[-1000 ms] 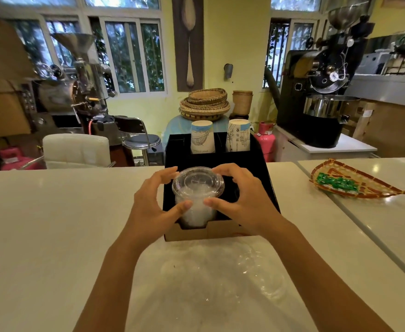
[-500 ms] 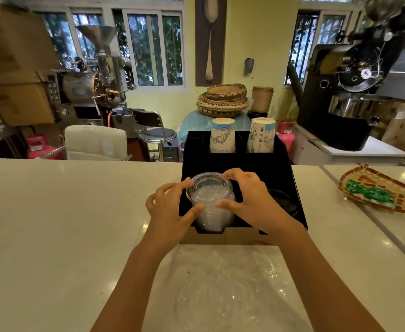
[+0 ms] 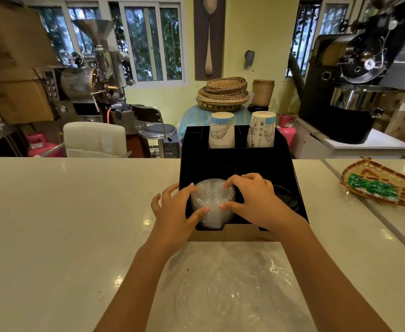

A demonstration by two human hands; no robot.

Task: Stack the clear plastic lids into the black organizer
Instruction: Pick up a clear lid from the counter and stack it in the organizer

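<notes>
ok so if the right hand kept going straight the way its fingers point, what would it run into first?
The right hand points left, fingertips already on the stack of clear lids, so that stack comes first. Beyond it is the left hand, gripping the other side; depth there is unclear.

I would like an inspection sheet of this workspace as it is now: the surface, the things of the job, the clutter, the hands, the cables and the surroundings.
Surface: pale glossy counter; a clear plastic sheet lies near the person.
Job's things: stack of clear lids sits in the front left slot of the black organizer; dark lids in the front right slot.
Clutter: two paper cup stacks in the organizer's back slots; woven tray with a green packet on the right.
Hands: left hand and right hand both grip the sides of the lid stack.
Cables: nothing seen on the counter.
Surroundings: coffee roasters, chairs, baskets, windows behind.
</notes>
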